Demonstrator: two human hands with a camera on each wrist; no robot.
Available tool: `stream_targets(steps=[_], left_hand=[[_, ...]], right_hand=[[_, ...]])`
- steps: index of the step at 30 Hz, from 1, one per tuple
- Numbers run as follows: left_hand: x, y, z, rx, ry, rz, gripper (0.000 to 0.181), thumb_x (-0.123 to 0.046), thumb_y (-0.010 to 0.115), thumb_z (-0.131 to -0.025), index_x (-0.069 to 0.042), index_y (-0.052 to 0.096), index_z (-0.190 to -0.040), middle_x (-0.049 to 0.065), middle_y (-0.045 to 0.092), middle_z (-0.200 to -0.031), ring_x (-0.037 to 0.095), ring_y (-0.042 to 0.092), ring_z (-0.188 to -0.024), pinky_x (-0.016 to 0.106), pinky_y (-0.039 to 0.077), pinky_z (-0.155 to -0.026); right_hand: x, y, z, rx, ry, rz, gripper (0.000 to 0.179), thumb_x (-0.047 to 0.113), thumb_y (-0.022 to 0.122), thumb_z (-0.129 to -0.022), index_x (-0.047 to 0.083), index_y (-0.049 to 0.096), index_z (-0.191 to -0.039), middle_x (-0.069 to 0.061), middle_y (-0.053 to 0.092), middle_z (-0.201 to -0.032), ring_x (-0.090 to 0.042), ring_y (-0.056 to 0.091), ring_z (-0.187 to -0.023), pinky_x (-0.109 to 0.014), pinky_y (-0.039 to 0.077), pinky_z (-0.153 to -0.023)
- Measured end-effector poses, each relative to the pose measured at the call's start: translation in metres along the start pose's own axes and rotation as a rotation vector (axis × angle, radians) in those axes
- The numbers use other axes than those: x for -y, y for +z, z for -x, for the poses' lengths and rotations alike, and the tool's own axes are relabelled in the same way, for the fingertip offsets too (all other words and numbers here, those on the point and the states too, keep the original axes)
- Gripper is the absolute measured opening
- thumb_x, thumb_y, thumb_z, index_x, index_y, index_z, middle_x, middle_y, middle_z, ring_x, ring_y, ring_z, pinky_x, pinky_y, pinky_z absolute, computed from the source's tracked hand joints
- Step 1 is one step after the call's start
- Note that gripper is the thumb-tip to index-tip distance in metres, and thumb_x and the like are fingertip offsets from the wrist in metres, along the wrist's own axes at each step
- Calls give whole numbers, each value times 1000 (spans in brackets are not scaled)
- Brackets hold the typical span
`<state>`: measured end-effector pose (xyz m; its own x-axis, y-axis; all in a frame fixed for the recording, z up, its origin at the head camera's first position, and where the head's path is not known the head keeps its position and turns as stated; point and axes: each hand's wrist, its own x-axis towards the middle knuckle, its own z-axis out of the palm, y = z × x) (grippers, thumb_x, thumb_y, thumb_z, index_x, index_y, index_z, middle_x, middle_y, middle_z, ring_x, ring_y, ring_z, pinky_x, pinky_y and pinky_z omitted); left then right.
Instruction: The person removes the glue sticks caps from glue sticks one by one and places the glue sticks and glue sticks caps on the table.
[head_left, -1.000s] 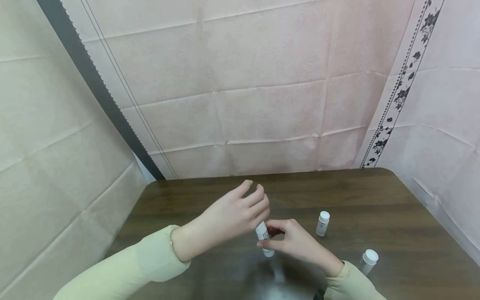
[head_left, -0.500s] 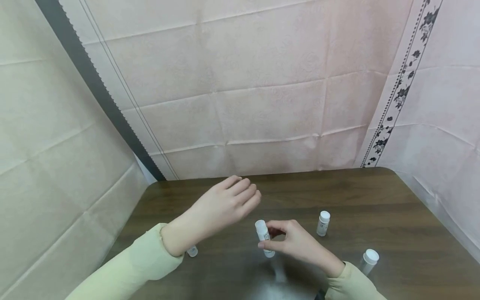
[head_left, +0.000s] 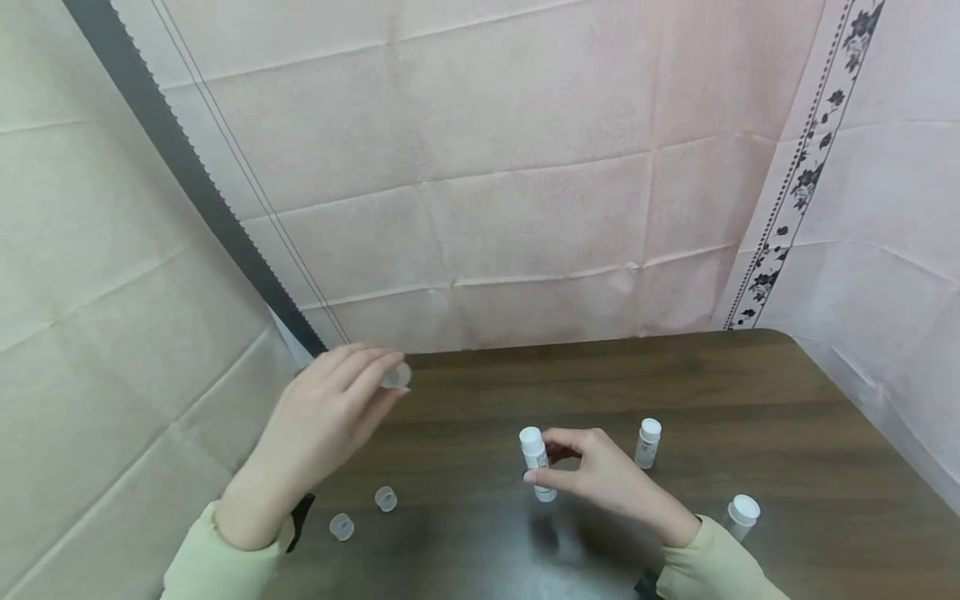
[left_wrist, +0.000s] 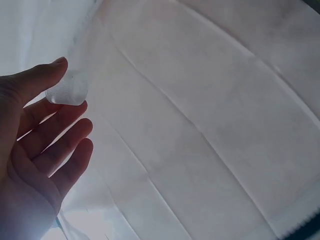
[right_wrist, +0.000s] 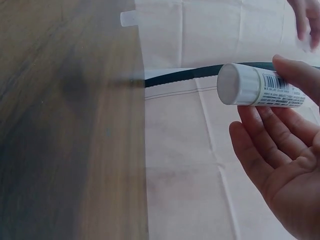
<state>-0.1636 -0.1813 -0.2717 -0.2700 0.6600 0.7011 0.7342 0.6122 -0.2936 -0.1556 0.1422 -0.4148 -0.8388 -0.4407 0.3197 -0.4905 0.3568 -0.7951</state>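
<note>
My left hand point(head_left: 318, 417) is raised over the left part of the table, pinching a small translucent ribbed cap point(left_wrist: 70, 91) between thumb and index finger. In the left wrist view the other fingers are spread below it. My right hand point(head_left: 611, 479) holds a white glue stick point(head_left: 534, 450) near the middle of the table, thumb on one side and fingers on the other. It is nearly upright, slightly tilted, above its shadow. Its barcode label point(right_wrist: 280, 90) and plain round base show in the right wrist view.
Two loose translucent caps, one nearer point(head_left: 341, 527) and one farther point(head_left: 386, 499), lie on the brown wooden table point(head_left: 465, 533) at the left. A white-topped glue stick point(head_left: 647, 442) stands beyond my right wrist. Another point(head_left: 742, 515) stands farther right, partly behind the sleeve. Pale cloth surrounds the table.
My left hand has moved away from the glue stick to the left with the cap, uncovering two caps on the table. My right hand keeps holding the glue stick almost in place.
</note>
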Motion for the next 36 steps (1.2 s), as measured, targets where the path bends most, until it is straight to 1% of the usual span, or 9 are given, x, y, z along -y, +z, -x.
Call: stream_targets(steps=[3,7,10,17,19,22,24,29,36], left_hand=[[9,-9,13,-43,-66,-17,45,-38,48,-107,1,70,-112,11,71,-101,31,66,-92,44,55,-80],[17,-15,26,-83,-114,-27,45,-39,50,-106,1,70,-111,10,70,-97,30,65,-88,41,53,-76],[21,-16,33,-76,-144,-17,48,-42,50,-106,0,71,-111,10,70,-96,29,64,-88,39,51,-76],[30,-9,50,7,-255,26,61,-55,43,-104,-1,71,-112,11,72,-102,28,65,-94,40,52,-80],[33,-3,59,32,-303,45,56,-53,52,-102,-1,70,-113,11,72,-103,29,65,-96,42,53,-80],[38,5,77,104,-401,69,40,-37,72,-94,-2,69,-115,12,71,-107,30,65,-101,48,53,-82],[41,11,90,157,-468,84,37,-23,80,-87,-3,68,-116,13,71,-110,32,64,-104,52,53,-84],[50,24,125,260,-584,114,36,-18,81,-85,-3,69,-115,15,71,-110,37,65,-104,58,51,-84],[56,52,164,337,-651,175,29,-17,84,-83,-7,70,-107,9,73,-100,34,68,-92,54,54,-75]], right_hand=[[0,-2,0,-7,-6,12,17,39,79,-88,29,69,-97,16,70,-86,-8,66,-87,-33,53,-85],[1,-4,1,-11,-14,16,18,38,78,-88,27,69,-98,16,69,-86,-8,66,-87,-35,53,-86],[2,-4,2,-8,3,18,19,40,78,-88,27,70,-100,16,70,-87,-8,66,-88,-35,53,-86],[0,-4,4,-2,13,34,21,41,77,-89,25,70,-101,15,69,-88,-8,65,-88,-34,53,-87],[-1,-4,5,-6,10,36,21,41,78,-88,25,70,-101,16,69,-88,-7,65,-88,-36,53,-86],[-1,-4,6,-7,10,34,22,41,78,-88,26,70,-101,16,69,-88,-7,66,-88,-36,53,-86],[-1,-4,6,-3,9,27,21,41,78,-87,27,70,-101,16,69,-89,-7,66,-88,-39,54,-87],[1,-4,6,4,3,21,22,41,78,-88,27,70,-102,16,69,-90,-8,66,-89,-38,54,-86],[0,-4,6,7,-2,35,23,40,77,-89,23,71,-103,15,69,-91,-8,65,-90,-30,53,-82]])
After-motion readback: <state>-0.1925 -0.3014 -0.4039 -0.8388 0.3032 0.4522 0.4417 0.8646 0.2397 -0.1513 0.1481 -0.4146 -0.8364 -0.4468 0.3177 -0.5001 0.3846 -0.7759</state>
